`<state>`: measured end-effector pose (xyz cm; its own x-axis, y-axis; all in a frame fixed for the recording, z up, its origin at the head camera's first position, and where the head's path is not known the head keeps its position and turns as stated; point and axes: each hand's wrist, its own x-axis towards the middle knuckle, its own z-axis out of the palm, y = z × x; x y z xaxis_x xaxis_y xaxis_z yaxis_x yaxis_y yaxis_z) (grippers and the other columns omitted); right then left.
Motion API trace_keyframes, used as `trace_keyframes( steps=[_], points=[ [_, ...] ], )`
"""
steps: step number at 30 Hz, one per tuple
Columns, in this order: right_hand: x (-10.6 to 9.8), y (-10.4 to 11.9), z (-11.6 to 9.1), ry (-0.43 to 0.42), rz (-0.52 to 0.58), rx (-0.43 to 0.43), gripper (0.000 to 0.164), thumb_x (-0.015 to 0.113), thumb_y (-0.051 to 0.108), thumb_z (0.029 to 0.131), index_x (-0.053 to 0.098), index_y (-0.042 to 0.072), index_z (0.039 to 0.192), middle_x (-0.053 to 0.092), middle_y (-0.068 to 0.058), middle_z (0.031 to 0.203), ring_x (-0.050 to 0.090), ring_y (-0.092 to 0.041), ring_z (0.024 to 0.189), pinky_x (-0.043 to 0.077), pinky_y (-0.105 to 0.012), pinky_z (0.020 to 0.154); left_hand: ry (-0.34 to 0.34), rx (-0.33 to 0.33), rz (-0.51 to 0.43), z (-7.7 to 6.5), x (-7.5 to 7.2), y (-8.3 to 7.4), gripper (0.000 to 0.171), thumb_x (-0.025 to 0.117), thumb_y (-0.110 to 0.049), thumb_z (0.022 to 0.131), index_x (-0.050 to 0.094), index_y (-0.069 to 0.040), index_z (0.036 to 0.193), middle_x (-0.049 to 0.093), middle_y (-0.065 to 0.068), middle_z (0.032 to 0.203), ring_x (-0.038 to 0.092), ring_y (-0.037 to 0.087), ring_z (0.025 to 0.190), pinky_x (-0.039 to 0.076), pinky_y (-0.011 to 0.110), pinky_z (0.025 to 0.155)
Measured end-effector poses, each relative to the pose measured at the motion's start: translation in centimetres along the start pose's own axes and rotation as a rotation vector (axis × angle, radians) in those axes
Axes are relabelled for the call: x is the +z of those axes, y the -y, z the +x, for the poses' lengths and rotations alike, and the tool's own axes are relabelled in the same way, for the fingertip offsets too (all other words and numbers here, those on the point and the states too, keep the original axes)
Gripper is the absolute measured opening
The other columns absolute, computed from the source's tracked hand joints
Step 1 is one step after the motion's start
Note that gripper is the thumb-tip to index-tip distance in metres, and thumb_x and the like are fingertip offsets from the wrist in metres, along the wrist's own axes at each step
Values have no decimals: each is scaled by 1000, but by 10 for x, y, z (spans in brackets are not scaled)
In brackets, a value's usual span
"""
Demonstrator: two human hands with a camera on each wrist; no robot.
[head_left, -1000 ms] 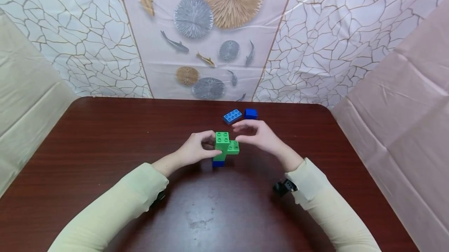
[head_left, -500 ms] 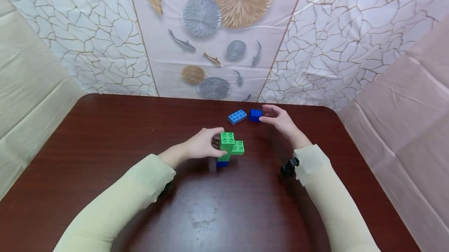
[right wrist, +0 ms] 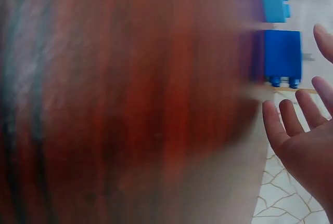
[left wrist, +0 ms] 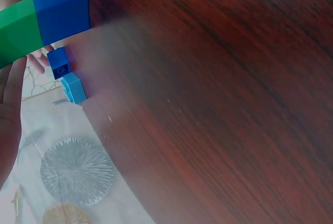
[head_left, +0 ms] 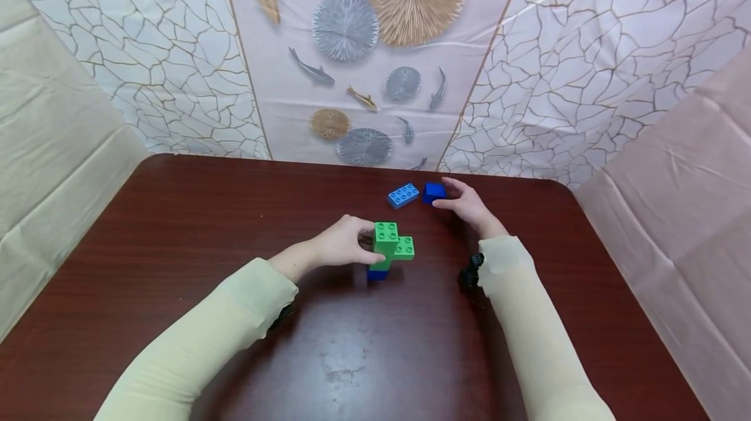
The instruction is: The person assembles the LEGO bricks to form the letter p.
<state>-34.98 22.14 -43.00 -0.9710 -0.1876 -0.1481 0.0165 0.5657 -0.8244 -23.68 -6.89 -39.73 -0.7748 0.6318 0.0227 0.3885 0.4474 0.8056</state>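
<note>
Green-and-blue stack (head_left: 385, 248) held upright, mid tabletop (head_left: 211, 212)
The stack is clamped by the left grip (head_left: 340, 243); the right grip (head_left: 469, 204) is held apart, uncurled, beside the dark blue brick (head_left: 433, 192), which is neighboured by a light blue brick (head_left: 403, 196)

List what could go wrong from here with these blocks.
The stack in the left hand has a green block jutting out to one side, so it might tip if released.

The dark blue block lies with its studs sideways; the right hand might roll it while closing, or lift it misoriented.
</note>
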Motion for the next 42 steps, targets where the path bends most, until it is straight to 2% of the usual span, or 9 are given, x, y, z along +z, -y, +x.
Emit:
trace_keyframes(
  steps=[5,9,13,19,26,30,34,38,42],
  points=[
    [6,-6,3,-46,-84,-4,62,64,16,89,35,5,142,41,-24,141,40,-38,128,34,-49,107,-10,4,3,0,1,1,33,75,-21,78,65,-3,104,72,6,95,67,8,84,54,22,77],
    [10,-6,5,-95,-153,3,49,65,17,88,45,-1,130,49,-26,129,46,-38,118,38,-49,103,-10,0,2,1,1,2,34,75,-22,78,65,-3,104,72,6,96,67,7,84,54,21,77],
    [10,-5,5,-89,-193,19,43,63,17,89,48,-3,125,51,-26,128,47,-38,117,37,-49,104,-10,-2,8,1,1,2,33,75,-22,78,65,-3,103,72,6,95,66,7,83,54,21,77],
    [4,-3,-1,-111,-43,49,44,59,11,90,42,-4,127,49,-27,129,49,-34,111,42,-41,96,-12,-5,9,2,1,1,33,75,-22,78,65,-3,103,72,6,95,66,7,83,54,22,77],
    [0,1,-10,-129,169,10,41,57,9,91,42,-7,125,51,-20,119,54,-7,82,49,-16,73,-19,-7,3,1,2,1,32,75,-20,78,65,-3,102,72,6,95,66,7,83,54,21,77],
    [-3,3,-15,-123,317,-14,37,54,12,93,41,-7,122,47,-12,114,54,-5,85,51,-19,82,-18,-8,-4,0,3,1,32,75,-20,78,65,-3,103,72,7,95,67,8,83,54,21,77],
    [-5,6,-21,-93,447,-19,27,50,10,95,40,-2,117,44,-19,126,55,-10,95,50,-23,89,-9,-19,-7,1,3,1,34,75,-21,78,65,-3,105,72,6,96,66,7,84,54,22,78],
    [-7,7,-24,-79,468,-30,23,49,6,94,41,0,114,44,-22,127,55,-9,96,52,-18,83,-5,-23,-3,0,2,0,34,75,-21,78,65,-3,106,72,6,97,66,7,84,54,22,78],
    [-8,9,-27,-86,381,-35,32,52,11,94,42,-4,120,49,-15,120,56,-5,91,51,-15,79,-6,-15,10,1,2,-1,36,75,-20,78,64,-2,107,72,7,97,66,8,84,54,22,78]
  ],
)
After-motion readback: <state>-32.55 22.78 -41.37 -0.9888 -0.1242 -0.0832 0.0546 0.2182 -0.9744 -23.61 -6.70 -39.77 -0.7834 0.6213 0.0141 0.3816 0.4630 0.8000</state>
